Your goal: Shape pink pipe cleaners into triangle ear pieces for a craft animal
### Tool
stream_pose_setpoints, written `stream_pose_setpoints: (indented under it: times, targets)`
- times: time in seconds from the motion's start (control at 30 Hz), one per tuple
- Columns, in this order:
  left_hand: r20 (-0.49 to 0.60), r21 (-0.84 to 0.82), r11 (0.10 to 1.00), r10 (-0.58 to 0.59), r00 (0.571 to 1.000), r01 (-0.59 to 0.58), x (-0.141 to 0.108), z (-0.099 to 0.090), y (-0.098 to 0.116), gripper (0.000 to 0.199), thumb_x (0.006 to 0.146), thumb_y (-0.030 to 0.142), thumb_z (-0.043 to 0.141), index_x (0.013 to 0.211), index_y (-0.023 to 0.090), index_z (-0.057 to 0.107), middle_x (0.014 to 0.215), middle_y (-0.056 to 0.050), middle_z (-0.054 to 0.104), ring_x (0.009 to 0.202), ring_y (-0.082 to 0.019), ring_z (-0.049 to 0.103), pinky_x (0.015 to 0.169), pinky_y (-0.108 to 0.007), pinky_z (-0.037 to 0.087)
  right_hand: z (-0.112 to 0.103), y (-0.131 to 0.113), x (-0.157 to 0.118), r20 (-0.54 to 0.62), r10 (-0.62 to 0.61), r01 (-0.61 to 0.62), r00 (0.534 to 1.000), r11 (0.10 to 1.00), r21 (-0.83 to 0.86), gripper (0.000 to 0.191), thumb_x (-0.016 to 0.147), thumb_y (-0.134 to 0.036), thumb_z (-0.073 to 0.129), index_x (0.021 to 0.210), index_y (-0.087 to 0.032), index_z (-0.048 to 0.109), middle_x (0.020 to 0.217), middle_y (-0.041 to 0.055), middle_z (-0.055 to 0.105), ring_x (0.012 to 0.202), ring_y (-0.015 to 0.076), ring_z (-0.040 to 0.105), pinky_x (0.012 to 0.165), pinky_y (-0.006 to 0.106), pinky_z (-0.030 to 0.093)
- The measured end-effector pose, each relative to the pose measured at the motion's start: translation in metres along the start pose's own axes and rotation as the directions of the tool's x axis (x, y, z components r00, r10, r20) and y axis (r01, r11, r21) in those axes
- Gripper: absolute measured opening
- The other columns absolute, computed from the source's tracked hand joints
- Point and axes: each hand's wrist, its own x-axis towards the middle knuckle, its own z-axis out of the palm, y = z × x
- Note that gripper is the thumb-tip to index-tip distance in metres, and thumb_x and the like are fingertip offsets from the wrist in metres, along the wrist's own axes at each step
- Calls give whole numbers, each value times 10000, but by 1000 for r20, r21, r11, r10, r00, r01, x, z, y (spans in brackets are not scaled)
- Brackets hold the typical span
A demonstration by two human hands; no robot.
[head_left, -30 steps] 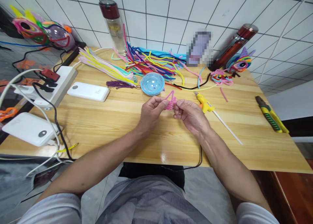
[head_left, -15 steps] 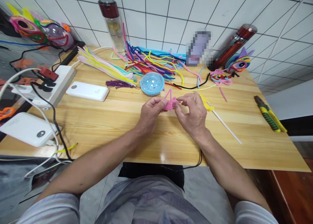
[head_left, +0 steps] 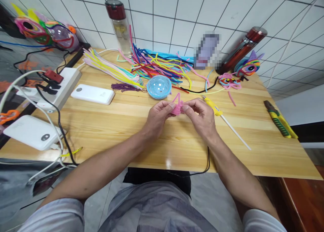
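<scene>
Between my two hands, above the front half of the table, is a pink pipe cleaner point(head_left: 177, 109) bent into close-packed folds, with one pointed loop sticking up. My left hand point(head_left: 160, 116) pinches its left side between thumb and fingers. On the right side, the thumb and forefinger of my right hand point(head_left: 201, 115) are closed on the folds. Just beyond the hands stands a blue bowl point(head_left: 159, 87). A yellow glue gun point(head_left: 214, 107) with a white glue stick in it lies right beside my right hand.
Loose coloured pipe cleaners point(head_left: 162, 66) are heaped at the back, near a glass bottle point(head_left: 120, 29) and a red flask point(head_left: 243, 49). Pliers point(head_left: 278, 120) lie at the right. Power banks point(head_left: 93, 94), a power strip point(head_left: 62, 85) and cables crowd the left.
My right thumb and fingers have drawn together and moved in closer on the pink folds. My left hand keeps its pinch. The whole view has shifted slightly.
</scene>
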Motion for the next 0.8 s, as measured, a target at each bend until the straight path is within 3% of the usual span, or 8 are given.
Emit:
stream_pose_setpoints:
  times: [0.13, 0.27, 0.6, 0.8]
  targets:
    - [16, 70, 997, 24, 1000, -25, -1, 0, -1, 450, 672, 504, 1018, 835, 175, 757, 786, -3, 793, 715, -117, 699, 777, -266, 563, -2, -4, 2, 119, 218, -238, 969, 950, 202, 212, 885, -419, 750, 816, -219, 765, 810, 19, 752, 746, 176, 656, 742, 334, 528]
    - [9, 129, 989, 75, 997, -75, -1, -2, -3, 425, 698, 512, 1001, 824, 184, 763, 770, 0, 789, 705, -118, 686, 771, -270, 553, 0, -6, 3, 143, 307, -336, 941, 904, 266, 190, 795, -399, 785, 749, -218, 752, 735, -2, 714, 682, 149, 592, 681, 304, 486]
    - [56, 205, 977, 48, 997, -59, -1, 1, -3, 466, 677, 462, 1009, 960, 190, 759, 865, -18, 795, 765, -139, 678, 774, -287, 521, 6, 2, 3, 122, 393, -409, 911, 831, 377, 124, 728, -350, 750, 717, -229, 722, 641, -28, 667, 618, 142, 580, 649, 301, 479]
    - [15, 177, 983, 54, 998, -56, 0, -1, -3, 398, 735, 485, 957, 906, 187, 757, 850, -14, 776, 732, -122, 650, 741, -270, 532, 7, 2, 2, 70, 377, -378, 924, 867, 326, 108, 719, -334, 732, 704, -230, 706, 616, -38, 642, 586, 135, 535, 612, 298, 448]
